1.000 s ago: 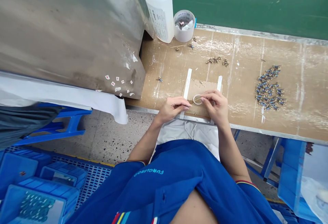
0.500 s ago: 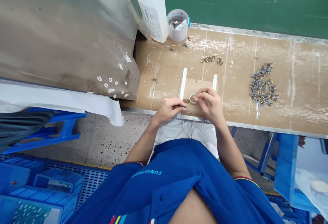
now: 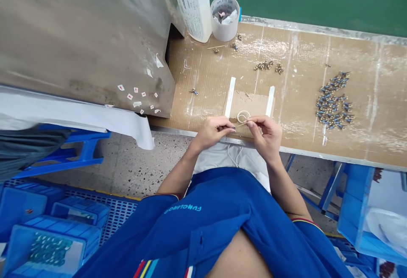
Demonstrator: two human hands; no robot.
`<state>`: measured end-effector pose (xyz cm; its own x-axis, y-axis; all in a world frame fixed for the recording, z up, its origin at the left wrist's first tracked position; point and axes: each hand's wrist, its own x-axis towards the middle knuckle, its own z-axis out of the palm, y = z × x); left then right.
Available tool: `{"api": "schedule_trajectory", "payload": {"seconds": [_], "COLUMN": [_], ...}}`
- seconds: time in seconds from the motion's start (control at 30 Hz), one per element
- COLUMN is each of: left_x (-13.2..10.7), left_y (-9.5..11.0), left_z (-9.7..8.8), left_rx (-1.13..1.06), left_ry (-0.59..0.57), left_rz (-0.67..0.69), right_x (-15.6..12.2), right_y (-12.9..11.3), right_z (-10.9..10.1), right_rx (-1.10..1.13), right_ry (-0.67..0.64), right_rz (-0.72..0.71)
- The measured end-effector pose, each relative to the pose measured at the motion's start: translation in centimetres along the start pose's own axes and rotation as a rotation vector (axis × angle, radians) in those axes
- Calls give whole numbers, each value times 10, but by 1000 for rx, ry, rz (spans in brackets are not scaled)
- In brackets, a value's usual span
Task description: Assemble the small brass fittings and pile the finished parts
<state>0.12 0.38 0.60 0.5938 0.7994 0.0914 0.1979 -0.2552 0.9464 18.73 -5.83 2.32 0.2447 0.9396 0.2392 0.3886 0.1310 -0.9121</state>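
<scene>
Above the near edge of a cardboard-covered worktop [image 3: 295, 112], a person's two bare hands nearly meet. The right hand's [image 3: 266, 136] grip pinches a thin stick [image 3: 241, 124], its tip at the left hand [image 3: 216, 132], whose fingertips press together on a tiny dark piece [image 3: 233, 128], too small to identify. Just beyond sits a white ring [image 3: 243, 112]; rightward lies a pile of blue-and-brass parts [image 3: 333, 104].

A translucent white bottle [image 3: 193, 11] stands beside a tape roll [image 3: 224, 32] holding scraps [image 3: 233, 16]. Small red-marked labels [image 3: 136, 90] dot the metal panel [image 3: 79, 28]. A blue stool [image 3: 87, 148] stands on speckled floor [image 3: 136, 172], near blue bins [image 3: 54, 229].
</scene>
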Motion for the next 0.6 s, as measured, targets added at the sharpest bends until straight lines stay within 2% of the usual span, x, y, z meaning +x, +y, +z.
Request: {"api": "schedule_trajectory", "payload": {"seconds": [0.27,0.6], "left_x": [-1,-2], "left_y": [0,0], "left_z": [0,-1], "left_rx": [-5,-56], "left_ry": [-14,9], "left_rz": [-45,-24], "right_x": [-3,-4], "right_y": [2,-3], "right_z": [4,6], "right_rx": [-39,-73], "right_ry": [-44,-28], "right_rz": [-1,-94]}}
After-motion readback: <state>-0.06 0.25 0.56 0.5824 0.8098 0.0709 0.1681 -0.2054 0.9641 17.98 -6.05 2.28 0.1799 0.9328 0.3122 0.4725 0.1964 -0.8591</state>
